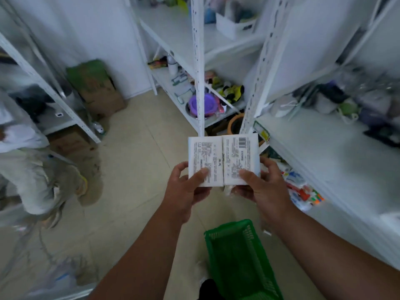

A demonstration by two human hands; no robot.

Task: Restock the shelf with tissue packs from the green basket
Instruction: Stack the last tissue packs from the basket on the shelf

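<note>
White storeroom, tiled floor [134, 152], three shelving units. Centre: left hand [184, 191] and right hand [263, 187] each grasping one end of two tissue packs [223, 159], side by side. Below, one green basket [240, 260]; right, white shelf [324, 152].

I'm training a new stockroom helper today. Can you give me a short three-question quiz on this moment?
1. True or false: both hands grip the tissue pack.
2. Where is the green basket? A) on the floor below the hands B) on the shelf C) in the left hand
3. Fill in: the pack's printed side with the barcode faces ____.

Key: 1 true, left hand and right hand hold its lower edge. 2 A. 3 the camera.
</note>
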